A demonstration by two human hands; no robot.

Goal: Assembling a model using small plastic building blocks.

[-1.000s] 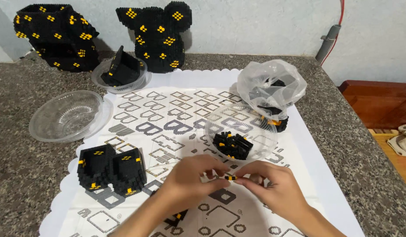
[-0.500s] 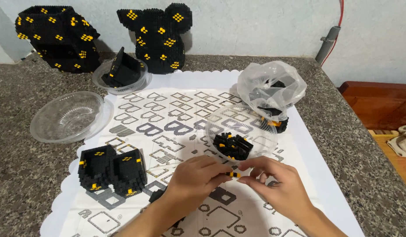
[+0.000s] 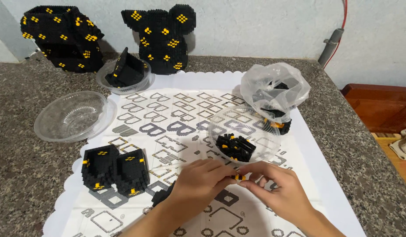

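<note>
Speckled stone tabletop [image 3: 19, 175] carries a white patterned mat [image 3: 176, 131]; both hands have drawn closer together since half a second ago; left hand [image 3: 198, 182] and right hand [image 3: 277, 188] fingers pinch one small black-and-yellow brick piece [image 3: 239, 177] between fingertips, just below the clear bowl [image 3: 260, 131].

The small black-and-yellow piece [image 3: 238, 177] is largely covered by the fingers [image 3: 225, 174] of both hands; its shape cannot be told. A dark block piece [image 3: 161, 196] is half hidden under the left wrist. Bag [image 3: 274, 87] contents are blurred.
</note>
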